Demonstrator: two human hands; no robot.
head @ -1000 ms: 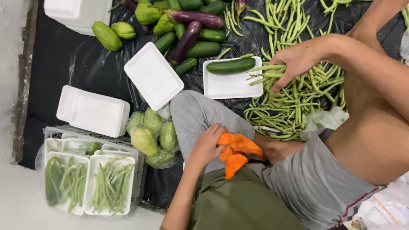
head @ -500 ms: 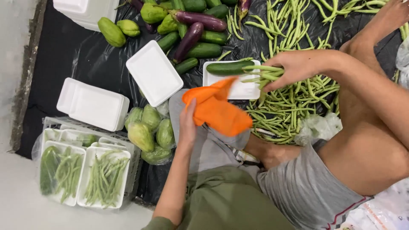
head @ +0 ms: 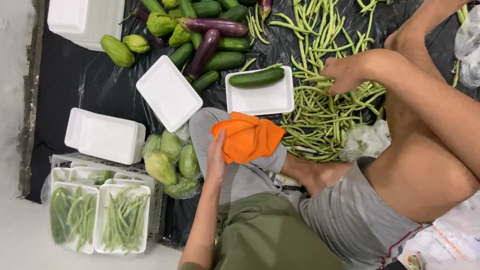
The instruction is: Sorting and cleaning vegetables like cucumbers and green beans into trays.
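Floor: black plastic sheet (head: 85, 85), green beans (head: 325, 115) piled right of white foam tray (head: 260, 97).
Left hand (head: 216, 157): flat, pressing orange cloth (head: 248, 137) near tray.
Right hand (head: 345, 74): curled in beans; gather aligned.

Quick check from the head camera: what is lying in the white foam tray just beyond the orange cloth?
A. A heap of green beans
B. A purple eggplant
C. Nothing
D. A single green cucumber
D. The white foam tray holds one cucumber lying across its far edge; the green beans lie loose beside it, past the orange cloth.
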